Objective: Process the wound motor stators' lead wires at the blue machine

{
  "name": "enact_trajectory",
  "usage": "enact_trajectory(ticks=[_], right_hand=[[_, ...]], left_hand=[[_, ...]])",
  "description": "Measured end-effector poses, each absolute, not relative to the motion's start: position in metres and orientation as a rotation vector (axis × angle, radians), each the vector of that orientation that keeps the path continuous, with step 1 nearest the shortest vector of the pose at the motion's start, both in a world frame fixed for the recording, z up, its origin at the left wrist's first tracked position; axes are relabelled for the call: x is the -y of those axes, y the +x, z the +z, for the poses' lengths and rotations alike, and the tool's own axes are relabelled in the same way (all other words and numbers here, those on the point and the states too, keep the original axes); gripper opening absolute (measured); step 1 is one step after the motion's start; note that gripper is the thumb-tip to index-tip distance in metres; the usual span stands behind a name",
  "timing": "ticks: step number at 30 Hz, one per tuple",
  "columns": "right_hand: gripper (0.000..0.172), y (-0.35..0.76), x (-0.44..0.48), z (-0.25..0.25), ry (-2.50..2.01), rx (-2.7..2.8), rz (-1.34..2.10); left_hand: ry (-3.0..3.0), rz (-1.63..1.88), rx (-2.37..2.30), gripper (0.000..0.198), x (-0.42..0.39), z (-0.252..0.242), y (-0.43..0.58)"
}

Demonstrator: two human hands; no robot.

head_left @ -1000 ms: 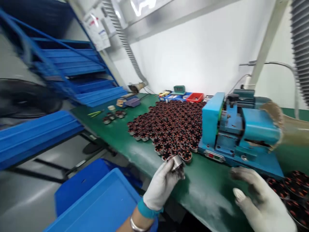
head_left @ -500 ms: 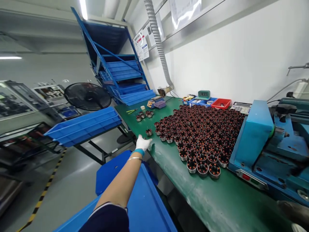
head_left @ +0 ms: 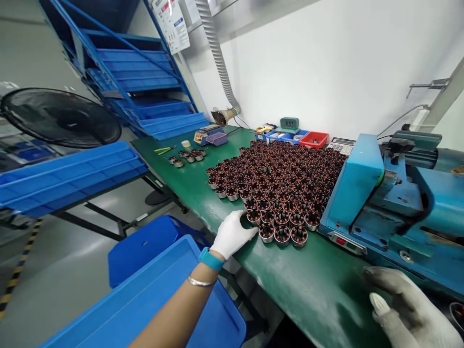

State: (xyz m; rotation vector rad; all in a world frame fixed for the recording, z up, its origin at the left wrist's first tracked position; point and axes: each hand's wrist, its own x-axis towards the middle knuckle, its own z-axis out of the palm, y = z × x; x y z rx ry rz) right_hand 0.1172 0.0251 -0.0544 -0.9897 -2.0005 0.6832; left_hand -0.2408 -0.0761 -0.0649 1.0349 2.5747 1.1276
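My left hand (head_left: 234, 234), in a white glove, is at the near left edge of a large cluster of motor stators (head_left: 275, 193). Its thumb and fingers curve round a stator (head_left: 247, 222), which is mostly hidden by the glove and looks dark. The stators are short metal rings with copper-coloured windings and dark centres, standing upright side by side on the green bench (head_left: 290, 275). My right hand (head_left: 406, 304), in a stained glove with a white cover on one fingertip, is at the lower right, fingers apart and nothing visible between them.
A blue machine (head_left: 366, 193) stands right of the cluster. Behind are a red tray (head_left: 314, 140), a calculator (head_left: 340, 145) and a clock (head_left: 289, 123). Several stators (head_left: 186, 155) and green pliers (head_left: 164, 150) lie far left. A large blue bin (head_left: 159, 295) is below the bench edge.
My left hand has come back towards me and right, to the cluster's edge. The lone stator beside it has left its spot. My right hand has come into fuller view. The view has swung right.
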Motion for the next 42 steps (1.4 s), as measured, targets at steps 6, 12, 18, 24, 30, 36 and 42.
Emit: enact_trajectory(ticks=[6,12,18,24,30,36,42], right_hand=[[0.027,0.128,-0.026,-0.063,-0.939,2.177,0.656],[0.024,0.124,-0.020,-0.056,-0.848,2.189,0.753],[0.064,0.105,0.003,-0.031,-0.912,2.071,1.019],[0.053,0.117,-0.015,-0.018,-0.999,1.656,0.959],[0.046,0.134,-0.053,-0.019,-1.030,1.483,0.855],[0.040,0.128,-0.065,-0.017,-1.050,1.335,0.945],[0.035,0.126,-0.062,0.003,-1.206,1.292,0.960]], left_hand=[[0.938,1.262,-2.562,0.041,0.061,-0.068,-0.242],[0.765,1.628,-2.487,0.048,0.083,-0.052,-0.207],[1.011,1.660,-1.670,0.057,0.066,-0.028,-0.109],[1.415,1.387,-1.213,0.044,-0.003,-0.017,-0.031],[1.338,1.476,-1.261,0.056,-0.044,-0.025,0.009],[1.457,1.582,-1.341,0.047,-0.055,-0.021,0.017],[1.437,1.463,-1.267,0.040,-0.055,-0.006,0.016]])
